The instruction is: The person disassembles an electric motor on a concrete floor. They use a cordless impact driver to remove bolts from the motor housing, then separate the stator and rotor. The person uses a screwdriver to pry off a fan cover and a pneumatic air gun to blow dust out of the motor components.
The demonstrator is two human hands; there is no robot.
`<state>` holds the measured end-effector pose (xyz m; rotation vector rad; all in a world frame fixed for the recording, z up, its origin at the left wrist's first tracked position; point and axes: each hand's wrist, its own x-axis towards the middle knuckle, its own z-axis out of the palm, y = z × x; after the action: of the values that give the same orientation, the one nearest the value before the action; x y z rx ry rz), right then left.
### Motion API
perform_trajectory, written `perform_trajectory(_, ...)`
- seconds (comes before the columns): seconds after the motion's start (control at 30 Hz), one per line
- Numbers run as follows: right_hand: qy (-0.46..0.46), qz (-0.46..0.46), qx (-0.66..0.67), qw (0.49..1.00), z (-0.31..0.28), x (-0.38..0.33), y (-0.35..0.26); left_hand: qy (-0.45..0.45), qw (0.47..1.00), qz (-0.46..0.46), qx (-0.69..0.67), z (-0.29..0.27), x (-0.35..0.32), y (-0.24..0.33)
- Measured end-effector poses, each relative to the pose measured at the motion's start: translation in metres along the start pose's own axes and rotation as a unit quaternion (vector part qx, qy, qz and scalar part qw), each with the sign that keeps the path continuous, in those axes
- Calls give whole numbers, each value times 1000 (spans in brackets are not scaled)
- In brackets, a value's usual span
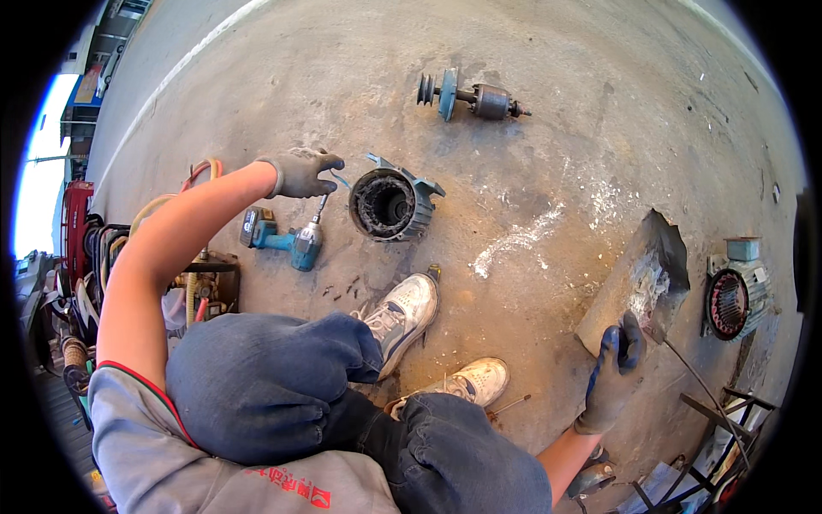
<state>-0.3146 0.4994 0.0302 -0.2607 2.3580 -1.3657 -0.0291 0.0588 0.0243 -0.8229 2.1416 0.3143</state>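
My gloved left hand (pixel 300 174) is open, thumb and fingers apart, just beside the round metal motor shell (pixel 419 214), which sits on the rough floor (pixel 548 146), dark and crusty inside. My gloved right hand (pixel 615 377) bends its fingers by the curved brown sheet (pixel 612 295); I can't tell if it grips. Red writing (pixel 300 487) marks my grey shirt (pixel 145 437); the blue drill (pixel 303 248) has a label.

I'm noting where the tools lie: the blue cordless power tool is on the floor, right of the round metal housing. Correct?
Not quite: in the head view, the blue cordless power tool is on the floor, left of the round metal housing.
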Motion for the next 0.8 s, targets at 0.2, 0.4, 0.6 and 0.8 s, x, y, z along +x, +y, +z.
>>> perform_trajectory(0.2, -133, -67, -18, 989, 50, -4, -1, 87, 856, -111, -497, 86, 0, -18)
perform_trajectory(0.4, -289, -79, -73, 951, 114, -15, 10, 16, 867, -28, -498, 128, -12, 10)
perform_trajectory(0.6, -379, -62, -111, 917, 148, -36, 28, 101, 875, 45, -471, 143, -18, 21)
perform_trajectory(0.8, -389, -33, -100, 915, 160, -45, 41, 169, 934, 70, -308, 155, -7, 37)
